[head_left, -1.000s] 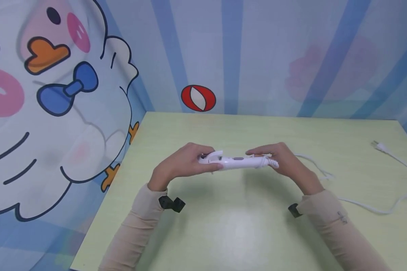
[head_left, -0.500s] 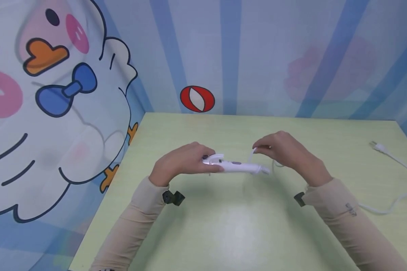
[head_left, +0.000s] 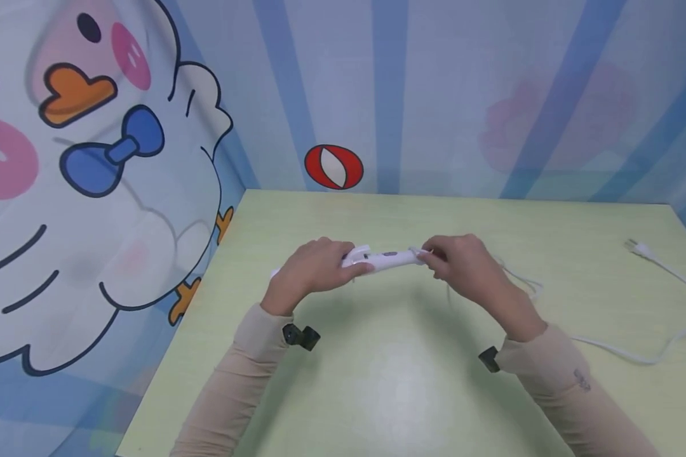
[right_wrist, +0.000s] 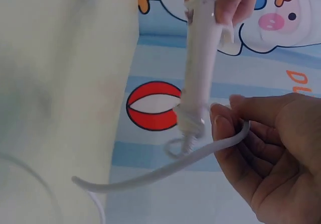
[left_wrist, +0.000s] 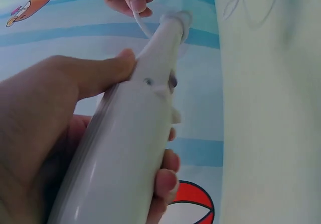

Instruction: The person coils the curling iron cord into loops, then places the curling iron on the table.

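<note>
My left hand [head_left: 320, 266] grips a white curling iron [head_left: 397, 259] around its middle, above the table, thumb along the near side. Its lever and a grey button face up in the head view, and a pale tip shows left of the hand. At the handle's right end, my right hand [head_left: 463, 263] pinches the white power cord [right_wrist: 160, 171] between thumb and fingers. Loops of this cord circle the handle's end, as the left wrist view also shows. In the right wrist view a length of cord runs from the fingers across below the handle.
The pale green table [head_left: 377, 393] lies under both hands. More cord [head_left: 623, 349] trails over its right side, and a two-pin plug [head_left: 639, 247] lies near the right edge. A cartoon-printed cloth [head_left: 446, 95] hangs behind and to the left.
The right hand moved up and away from the handle with the cord, then came back down to its end. The handle's right end has tilted up and shifted left.
</note>
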`<state>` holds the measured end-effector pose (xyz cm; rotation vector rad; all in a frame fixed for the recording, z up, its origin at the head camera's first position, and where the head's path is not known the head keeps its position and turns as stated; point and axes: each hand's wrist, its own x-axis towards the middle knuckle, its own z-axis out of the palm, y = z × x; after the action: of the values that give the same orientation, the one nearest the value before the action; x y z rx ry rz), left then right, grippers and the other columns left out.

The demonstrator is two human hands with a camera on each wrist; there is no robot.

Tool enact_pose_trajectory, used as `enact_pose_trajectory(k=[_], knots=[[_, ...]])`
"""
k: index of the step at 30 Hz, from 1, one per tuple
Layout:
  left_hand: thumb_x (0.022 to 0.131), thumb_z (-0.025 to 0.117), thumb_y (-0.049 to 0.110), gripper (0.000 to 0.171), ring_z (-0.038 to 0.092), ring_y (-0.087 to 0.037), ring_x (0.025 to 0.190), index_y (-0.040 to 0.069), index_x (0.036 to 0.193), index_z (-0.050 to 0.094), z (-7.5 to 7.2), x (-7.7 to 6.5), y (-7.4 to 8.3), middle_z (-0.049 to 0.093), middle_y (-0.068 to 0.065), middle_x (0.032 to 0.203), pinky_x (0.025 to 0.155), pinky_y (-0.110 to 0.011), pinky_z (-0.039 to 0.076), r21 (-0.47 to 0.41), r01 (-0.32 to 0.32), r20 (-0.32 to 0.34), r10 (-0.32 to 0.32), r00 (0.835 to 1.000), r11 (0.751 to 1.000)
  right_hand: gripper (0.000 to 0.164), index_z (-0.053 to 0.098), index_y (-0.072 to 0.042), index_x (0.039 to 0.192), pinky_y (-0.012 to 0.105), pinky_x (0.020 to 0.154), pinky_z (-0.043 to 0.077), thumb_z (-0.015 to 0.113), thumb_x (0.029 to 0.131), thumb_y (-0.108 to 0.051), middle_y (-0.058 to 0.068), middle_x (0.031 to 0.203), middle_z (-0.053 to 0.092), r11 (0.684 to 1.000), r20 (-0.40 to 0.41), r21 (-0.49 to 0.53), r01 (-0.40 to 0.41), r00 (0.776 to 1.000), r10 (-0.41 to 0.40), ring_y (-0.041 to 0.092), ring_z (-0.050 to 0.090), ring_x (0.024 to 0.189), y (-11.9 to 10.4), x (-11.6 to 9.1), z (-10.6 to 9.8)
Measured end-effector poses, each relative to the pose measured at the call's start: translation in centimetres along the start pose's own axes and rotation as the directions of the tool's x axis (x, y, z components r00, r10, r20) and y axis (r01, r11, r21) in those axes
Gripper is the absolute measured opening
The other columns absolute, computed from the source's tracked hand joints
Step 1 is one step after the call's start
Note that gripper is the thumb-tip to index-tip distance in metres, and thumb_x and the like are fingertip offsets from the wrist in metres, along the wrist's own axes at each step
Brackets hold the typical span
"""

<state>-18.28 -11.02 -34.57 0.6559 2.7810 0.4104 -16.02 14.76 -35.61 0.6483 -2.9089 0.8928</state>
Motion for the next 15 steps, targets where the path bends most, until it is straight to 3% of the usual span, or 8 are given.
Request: enact_pose_trajectory(k=[4,8,15], knots=[[0.086,0.048,0.058,0.039,0.049,-0.013,0.055,0.020,0.089,0.055,0.2,-0.1,-0.2,0.053,0.001,0.065,0.051,-0.028,0.038,-0.019,0.032,-0.092,-0.034,0.995,0.999,0.021,0.065,-0.007,0.104,0.032,0.062,0.051,0.056,0.093,-0.023,0.002,0.079,0.068,0.982,-0.034,0.179,-0.063,0.997,0.070,0.011,0.065,0.070,0.3,-0.9,1.3],[0.087,0.049,0.057,0.039,0.049,-0.014,0.056,0.019,0.088,0.055,-0.2,-0.4,-0.3,0.053,0.001,0.066,0.051,-0.029,0.038,-0.060,0.041,-0.142,-0.050,0.989,0.997,0.021,0.066,-0.006,0.106,0.035,0.070,0.052,0.053,0.094,-0.019,0.004,0.087,0.070,0.968,-0.092,0.251,-0.011,0.995,0.036,0.018,0.067,0.081,1.6,-1.6,3.1],[0.087,0.051,0.055,0.037,0.053,-0.014,0.059,0.019,0.093,0.058,-0.5,-0.8,0.2,0.056,0.002,0.072,0.053,-0.029,0.043,-0.202,-0.043,-0.109,0.021,0.994,0.978,0.021,0.070,-0.012,0.103,0.028,0.071,0.050,0.056,0.092,-0.024,-0.001,0.096,0.070,0.953,-0.179,0.296,0.063,0.984,-0.009,0.011,0.065,0.088,3.3,-1.8,4.7]])
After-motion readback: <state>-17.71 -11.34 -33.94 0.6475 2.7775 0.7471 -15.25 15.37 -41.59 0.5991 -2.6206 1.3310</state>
